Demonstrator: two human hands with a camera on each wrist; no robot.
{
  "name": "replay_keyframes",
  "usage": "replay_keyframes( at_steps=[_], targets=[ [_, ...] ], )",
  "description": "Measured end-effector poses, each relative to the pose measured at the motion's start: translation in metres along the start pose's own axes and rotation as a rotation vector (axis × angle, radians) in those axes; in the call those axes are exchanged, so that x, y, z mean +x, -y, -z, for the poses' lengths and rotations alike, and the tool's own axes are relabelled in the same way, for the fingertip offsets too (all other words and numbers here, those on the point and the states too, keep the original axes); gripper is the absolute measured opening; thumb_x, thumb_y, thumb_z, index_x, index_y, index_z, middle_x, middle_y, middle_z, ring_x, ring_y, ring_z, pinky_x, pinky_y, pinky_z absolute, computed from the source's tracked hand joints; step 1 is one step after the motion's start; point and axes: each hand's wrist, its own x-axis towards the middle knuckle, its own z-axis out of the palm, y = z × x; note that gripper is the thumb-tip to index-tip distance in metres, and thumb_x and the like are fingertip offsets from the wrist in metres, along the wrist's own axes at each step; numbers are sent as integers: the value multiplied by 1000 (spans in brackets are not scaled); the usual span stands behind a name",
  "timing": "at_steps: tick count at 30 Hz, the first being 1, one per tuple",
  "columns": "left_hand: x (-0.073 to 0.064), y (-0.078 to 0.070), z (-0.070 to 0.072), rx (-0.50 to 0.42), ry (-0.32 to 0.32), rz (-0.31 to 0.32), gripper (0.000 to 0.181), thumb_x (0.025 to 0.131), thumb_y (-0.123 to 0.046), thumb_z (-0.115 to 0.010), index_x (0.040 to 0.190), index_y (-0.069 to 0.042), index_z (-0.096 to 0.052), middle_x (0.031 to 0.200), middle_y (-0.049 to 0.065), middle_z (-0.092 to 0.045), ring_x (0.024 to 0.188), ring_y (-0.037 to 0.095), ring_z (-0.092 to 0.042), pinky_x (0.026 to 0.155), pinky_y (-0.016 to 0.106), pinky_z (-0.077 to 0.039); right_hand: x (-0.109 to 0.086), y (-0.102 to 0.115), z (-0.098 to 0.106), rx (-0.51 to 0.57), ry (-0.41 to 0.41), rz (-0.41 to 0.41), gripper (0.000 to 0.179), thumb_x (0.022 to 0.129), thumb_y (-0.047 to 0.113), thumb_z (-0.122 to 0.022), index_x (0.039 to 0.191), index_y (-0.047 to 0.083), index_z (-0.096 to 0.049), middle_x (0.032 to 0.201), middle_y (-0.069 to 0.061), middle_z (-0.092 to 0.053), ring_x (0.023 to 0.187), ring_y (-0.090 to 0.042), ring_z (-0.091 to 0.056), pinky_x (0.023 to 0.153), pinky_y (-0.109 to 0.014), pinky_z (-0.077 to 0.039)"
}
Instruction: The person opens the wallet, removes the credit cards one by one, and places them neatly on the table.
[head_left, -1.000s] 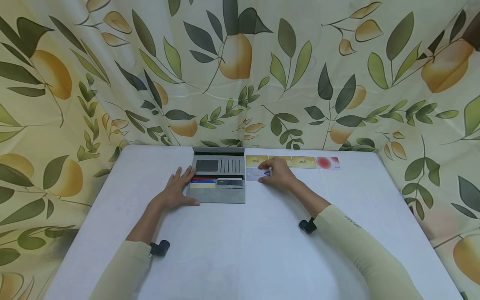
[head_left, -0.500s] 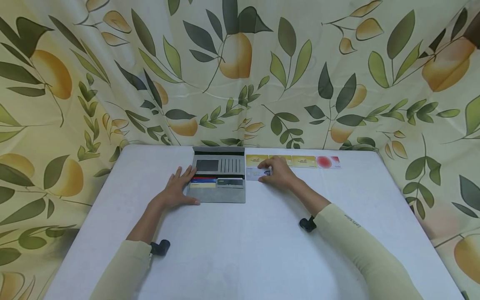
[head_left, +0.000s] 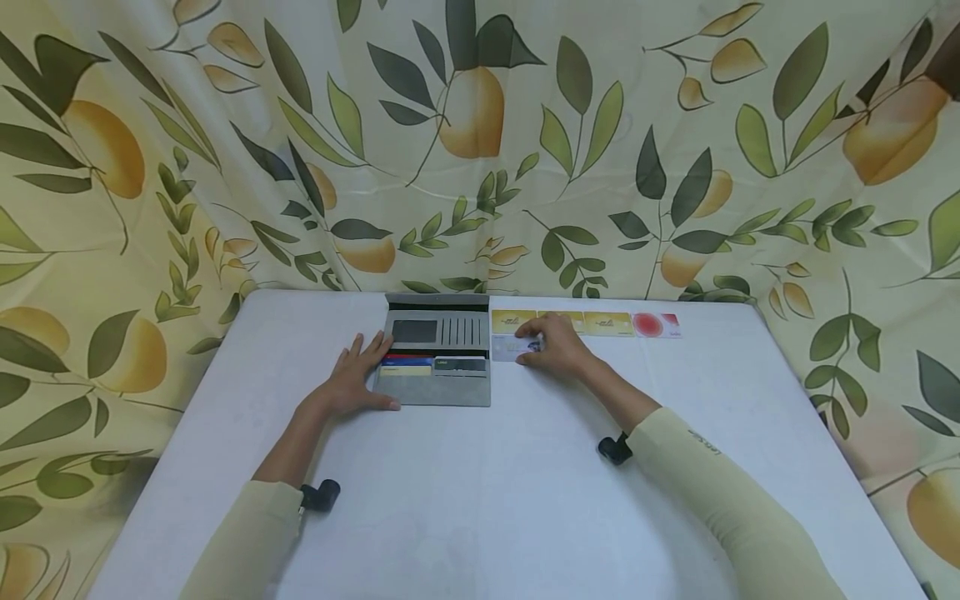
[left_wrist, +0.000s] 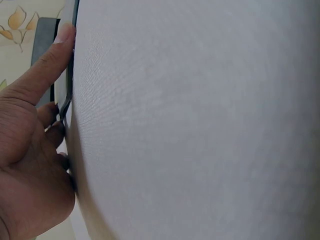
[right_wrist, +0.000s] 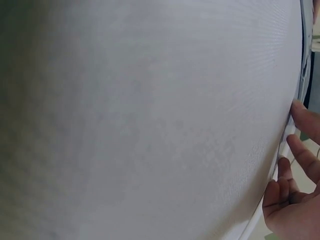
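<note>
An open grey wallet (head_left: 431, 393) lies flat at the back of the table, with a blue-and-cream card (head_left: 407, 364) and a dark card (head_left: 460, 365) in its lower slots. My left hand (head_left: 348, 385) rests on its left side, fingers spread and thumb along the near edge. In the left wrist view, that thumb presses by the wallet's edge. Right of the wallet, a pale bluish card (head_left: 506, 349) lies on the table. My right hand (head_left: 562, 347) pinches it between thumb and fingertips at its near and far edges, covering its right part.
Behind the pale card runs a row of yellow cards (head_left: 608, 324), ending in a white card with a red circle (head_left: 657, 326). The table (head_left: 480, 500) has a white cloth. A fruit-patterned curtain (head_left: 585, 208) hangs right behind it.
</note>
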Motion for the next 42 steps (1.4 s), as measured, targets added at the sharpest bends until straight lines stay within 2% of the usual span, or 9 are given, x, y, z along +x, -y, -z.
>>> replay_keyframes(
  at_steps=[19, 26, 35, 42],
  targets=[
    [1, 1, 1, -8, -2, -15, 122, 77, -40, -93, 169, -9, -19, 176, 16, -4, 158, 42, 14, 126, 56, 10, 0, 1, 5, 11, 8, 0, 45, 80, 18, -93, 120, 6, -76, 117, -14, -68, 111, -33, -53, 98, -50, -43],
    [1, 2, 2, -6, 1, -12, 122, 78, -40, -93, 169, -9, -18, 176, 14, -3, 158, 41, 14, 126, 56, 10, 1, 7, 6, 6, -29, 16, 53, 78, 20, -95, 123, 3, -74, 116, -16, -66, 108, -33, -51, 92, -45, -41],
    [1, 3, 0, -12, 7, -4, 123, 77, -42, -94, 169, -10, -18, 176, 15, -3, 158, 42, 15, 126, 57, 10, -2, 19, -2, 105, -38, 72, 45, 80, 17, -92, 117, -1, -74, 112, -16, -71, 108, -33, -58, 96, -48, -46],
    [1, 0, 1, -13, 14, 6, 123, 77, -41, -94, 169, -10, -18, 176, 14, -3, 158, 41, 15, 126, 56, 10, -1, 30, -11, 173, -28, 70, 33, 82, 12, -91, 108, 0, -76, 105, -11, -73, 101, -29, -63, 91, -44, -51]
  ],
)
